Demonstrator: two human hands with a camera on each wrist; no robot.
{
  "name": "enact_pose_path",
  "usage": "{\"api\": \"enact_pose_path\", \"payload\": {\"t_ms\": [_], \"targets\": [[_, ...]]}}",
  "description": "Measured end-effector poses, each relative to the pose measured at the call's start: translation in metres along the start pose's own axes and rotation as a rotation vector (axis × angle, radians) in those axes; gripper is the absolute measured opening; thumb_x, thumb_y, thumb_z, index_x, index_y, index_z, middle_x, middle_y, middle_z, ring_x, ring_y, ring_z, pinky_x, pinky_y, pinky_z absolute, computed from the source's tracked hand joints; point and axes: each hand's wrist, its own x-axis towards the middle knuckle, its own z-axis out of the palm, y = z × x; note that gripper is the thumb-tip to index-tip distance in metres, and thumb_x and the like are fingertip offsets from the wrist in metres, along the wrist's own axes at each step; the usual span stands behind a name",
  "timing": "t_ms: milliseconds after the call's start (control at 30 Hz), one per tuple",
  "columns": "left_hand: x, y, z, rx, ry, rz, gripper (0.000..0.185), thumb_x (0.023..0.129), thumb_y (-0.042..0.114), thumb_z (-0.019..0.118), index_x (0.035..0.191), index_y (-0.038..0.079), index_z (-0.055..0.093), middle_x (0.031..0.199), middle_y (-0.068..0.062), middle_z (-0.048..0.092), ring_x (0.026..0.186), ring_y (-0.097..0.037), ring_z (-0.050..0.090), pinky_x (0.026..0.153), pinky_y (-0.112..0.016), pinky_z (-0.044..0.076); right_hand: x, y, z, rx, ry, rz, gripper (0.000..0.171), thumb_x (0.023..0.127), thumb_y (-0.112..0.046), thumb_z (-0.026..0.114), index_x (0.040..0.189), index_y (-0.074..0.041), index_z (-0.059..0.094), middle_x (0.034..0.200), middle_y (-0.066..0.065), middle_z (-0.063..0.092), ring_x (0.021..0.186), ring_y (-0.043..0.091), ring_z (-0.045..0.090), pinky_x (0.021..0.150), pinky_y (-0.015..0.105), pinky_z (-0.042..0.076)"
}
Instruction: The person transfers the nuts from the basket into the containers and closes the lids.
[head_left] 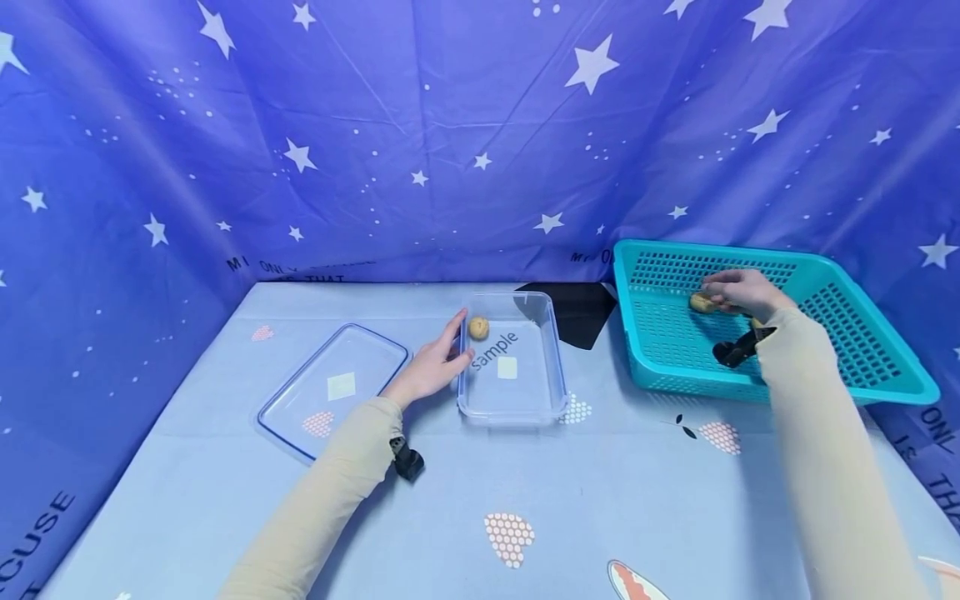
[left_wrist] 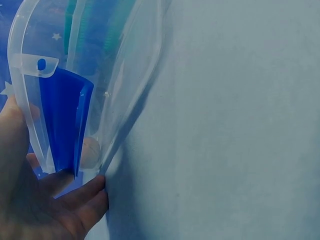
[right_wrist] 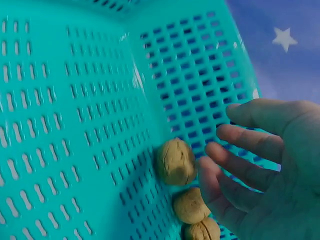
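On the pale blue cloth-covered surface (head_left: 600, 500), a teal perforated plastic basket (head_left: 885, 367) sits at the right edge, a clear rectangular plastic container (head_left: 555, 367) printed "sample" stands near the back centre, and its flat clear blue-rimmed lid (head_left: 300, 417) lies just to the left. The right hand (head_left: 742, 293) reaches into the basket with fingers (right_wrist: 240, 142) relaxed and spread, holding nothing, just beside three brown walnuts (right_wrist: 176, 161) against the basket wall. The left hand (head_left: 435, 362) rests with straight fingers (left_wrist: 82, 192) against the container's left wall, where one walnut (head_left: 478, 327) lies at the back.
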Motion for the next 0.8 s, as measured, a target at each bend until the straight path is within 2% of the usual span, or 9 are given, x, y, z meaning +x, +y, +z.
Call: {"api": "enact_pose_path", "payload": {"t_ms": [67, 133, 233, 300, 400, 533, 667, 733, 800], "targets": [[0.000, -0.002, 0.001, 0.004, 0.000, -0.006, 0.072, 0.100, 0.033, 0.049, 0.157, 0.028, 0.006, 0.148, -0.022, 0.036, 0.128, -0.038, 0.044, 0.104, -0.055, 0.036, 0.001, 0.003, 0.001, 0.015, 0.005, 0.018, 0.061, 0.104, -0.029, 0.041, 0.143, 0.015, 0.028, 0.113, 0.022, 0.054, 0.088, 0.021, 0.057, 0.085, 0.045, 0.049], [0.000, -0.003, 0.001, 0.013, 0.004, -0.011, 0.072, 0.100, 0.034, 0.049, 0.157, 0.026, 0.006, 0.148, -0.022, 0.035, 0.128, -0.039, 0.044, 0.104, -0.056, 0.035, 0.003, 0.005, 0.003, 0.017, -0.001, 0.024, 0.063, 0.103, -0.031, 0.041, 0.144, 0.015, 0.025, 0.124, 0.030, 0.047, 0.101, 0.032, 0.054, 0.093, 0.049, 0.046], [0.000, -0.004, 0.002, 0.016, 0.005, -0.012, 0.072, 0.100, 0.033, 0.049, 0.157, 0.025, 0.006, 0.149, -0.022, 0.035, 0.128, -0.039, 0.044, 0.104, -0.056, 0.035, 0.005, 0.008, 0.004, 0.043, -0.023, 0.033, 0.065, 0.104, -0.029, 0.041, 0.147, 0.014, 0.018, 0.141, 0.039, 0.027, 0.122, 0.049, 0.038, 0.103, 0.057, 0.036], [0.001, -0.003, 0.003, 0.015, 0.008, -0.013, 0.072, 0.100, 0.033, 0.049, 0.157, 0.026, 0.006, 0.148, -0.022, 0.036, 0.128, -0.039, 0.045, 0.103, -0.056, 0.037, 0.005, 0.010, 0.002, 0.056, -0.033, 0.041, 0.067, 0.103, -0.028, 0.042, 0.148, 0.013, 0.013, 0.146, 0.040, 0.017, 0.131, 0.052, 0.025, 0.107, 0.059, 0.030], [0.001, -0.002, 0.004, 0.011, 0.010, -0.013, 0.071, 0.100, 0.033, 0.048, 0.157, 0.027, 0.006, 0.147, -0.022, 0.037, 0.127, -0.040, 0.045, 0.102, -0.056, 0.038, 0.006, 0.016, 0.001, 0.060, -0.054, 0.056, 0.070, 0.103, -0.028, 0.044, 0.148, 0.012, 0.009, 0.148, 0.041, 0.011, 0.134, 0.054, 0.017, 0.107, 0.061, 0.026], [0.002, -0.001, 0.005, 0.003, 0.007, -0.001, 0.071, 0.100, 0.032, 0.049, 0.157, 0.025, 0.007, 0.148, -0.022, 0.036, 0.127, -0.039, 0.045, 0.103, -0.053, 0.039, 0.007, 0.022, 0.001, 0.036, -0.112, 0.049, 0.068, 0.104, -0.027, 0.043, 0.148, 0.013, 0.008, 0.147, 0.041, 0.010, 0.133, 0.055, 0.017, 0.106, 0.062, 0.027], [0.003, -0.003, 0.005, -0.003, 0.009, 0.004, 0.070, 0.101, 0.032, 0.049, 0.157, 0.027, 0.007, 0.148, -0.023, 0.035, 0.127, -0.040, 0.044, 0.102, -0.053, 0.039, 0.009, 0.022, 0.004, 0.057, -0.185, 0.015, 0.064, 0.105, -0.022, 0.042, 0.147, 0.014, 0.011, 0.147, 0.040, 0.011, 0.133, 0.055, 0.017, 0.107, 0.063, 0.025], [0.003, -0.003, 0.004, 0.000, 0.010, -0.001, 0.070, 0.101, 0.032, 0.048, 0.157, 0.029, 0.006, 0.148, -0.023, 0.035, 0.127, -0.041, 0.044, 0.102, -0.054, 0.039, 0.011, 0.020, 0.006, 0.072, -0.201, 0.007, 0.062, 0.104, -0.019, 0.044, 0.147, 0.014, 0.014, 0.143, 0.039, 0.023, 0.126, 0.051, 0.032, 0.103, 0.060, 0.034], [0.003, -0.004, 0.003, 0.007, 0.011, -0.002, 0.071, 0.101, 0.032, 0.048, 0.157, 0.030, 0.006, 0.148, -0.022, 0.035, 0.127, -0.041, 0.044, 0.102, -0.054, 0.039, 0.014, 0.019, 0.008, 0.087, -0.225, 0.000, 0.060, 0.102, -0.014, 0.045, 0.147, 0.014, 0.016, 0.132, 0.033, 0.039, 0.111, 0.041, 0.049, 0.096, 0.052, 0.045]]}}
